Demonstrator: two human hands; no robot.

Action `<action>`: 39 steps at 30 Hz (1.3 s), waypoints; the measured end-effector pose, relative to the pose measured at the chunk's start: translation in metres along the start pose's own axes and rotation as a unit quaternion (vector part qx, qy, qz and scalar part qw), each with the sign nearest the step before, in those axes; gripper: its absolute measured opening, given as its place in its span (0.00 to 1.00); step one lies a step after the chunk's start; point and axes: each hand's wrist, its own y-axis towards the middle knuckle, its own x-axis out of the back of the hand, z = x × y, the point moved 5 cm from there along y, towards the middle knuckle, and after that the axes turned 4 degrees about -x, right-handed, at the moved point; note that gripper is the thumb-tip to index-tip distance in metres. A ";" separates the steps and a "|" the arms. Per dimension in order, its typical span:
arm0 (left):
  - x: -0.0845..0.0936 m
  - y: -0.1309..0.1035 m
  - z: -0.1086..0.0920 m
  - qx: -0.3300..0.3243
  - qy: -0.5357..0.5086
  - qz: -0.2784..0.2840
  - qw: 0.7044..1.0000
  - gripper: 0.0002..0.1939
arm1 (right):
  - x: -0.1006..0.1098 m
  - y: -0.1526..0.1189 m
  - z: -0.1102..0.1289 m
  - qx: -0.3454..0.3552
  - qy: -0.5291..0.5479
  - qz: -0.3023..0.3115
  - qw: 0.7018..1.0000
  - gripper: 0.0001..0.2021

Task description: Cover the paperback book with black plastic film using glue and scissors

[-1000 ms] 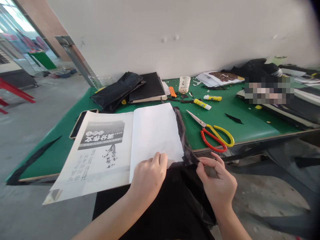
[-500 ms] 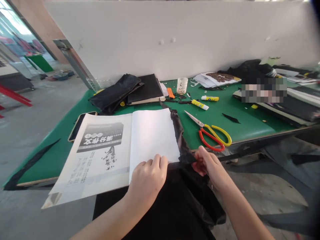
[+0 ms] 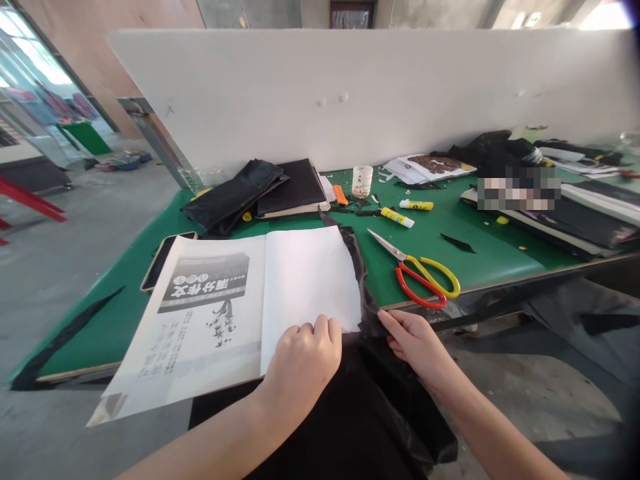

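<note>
An open book lies at the green table's near edge, its printed page [image 3: 200, 313] on the left and its blank white page [image 3: 310, 273] on the right. A crinkled black plastic sheet [image 3: 359, 267] runs along the book's right side and hangs below its near corner. My left hand [image 3: 305, 353] is closed at the near edge of the white page, its fingertips hidden. With thumb and fingers together, my right hand [image 3: 413, 340] pinches the black sheet by the book's near right corner. Scissors [image 3: 420, 270] with red and yellow handles lie open just beyond my right hand.
Behind the book are a folded black sheet [image 3: 235, 197], a black-covered book [image 3: 293, 187], a plastic cup [image 3: 362, 181] and glue sticks [image 3: 397, 217]. A phone [image 3: 163, 260] lies partly under the printed page. A white panel [image 3: 350, 100] borders the table's far side.
My right hand has moved slightly left, its thumb now at the black sheet by the book's corner. My left hand stays at the page edge. The camera view has tilted up slightly.
</note>
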 end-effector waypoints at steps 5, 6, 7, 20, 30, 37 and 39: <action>0.000 -0.003 0.001 0.007 -0.009 -0.001 1.000 0.12 | -0.001 -0.001 -0.005 0.021 0.015 -0.007 1.000 0.25; 0.000 -0.003 0.001 0.008 -0.009 -0.002 1.000 0.12 | -0.001 -0.001 -0.005 0.024 0.018 -0.006 1.000 0.25; 0.001 -0.004 0.001 0.009 -0.010 -0.003 1.000 0.12 | -0.002 -0.001 -0.006 0.025 0.020 -0.004 0.999 0.25; 0.012 -0.006 0.012 0.010 -0.026 -0.015 0.999 0.13 | 0.019 -0.021 0.015 0.207 -0.175 -0.113 0.956 0.15; 0.017 -0.005 0.015 0.012 -0.035 -0.020 0.999 0.12 | 0.017 -0.041 0.019 0.228 -0.164 -0.172 0.944 0.11; 0.016 -0.005 0.014 0.010 -0.030 -0.014 0.999 0.12 | 0.008 -0.036 0.020 0.174 -0.079 -0.133 0.973 0.10; 0.016 -0.005 0.015 0.009 -0.030 -0.018 0.999 0.12 | 0.008 -0.036 0.019 0.171 -0.081 -0.127 0.974 0.10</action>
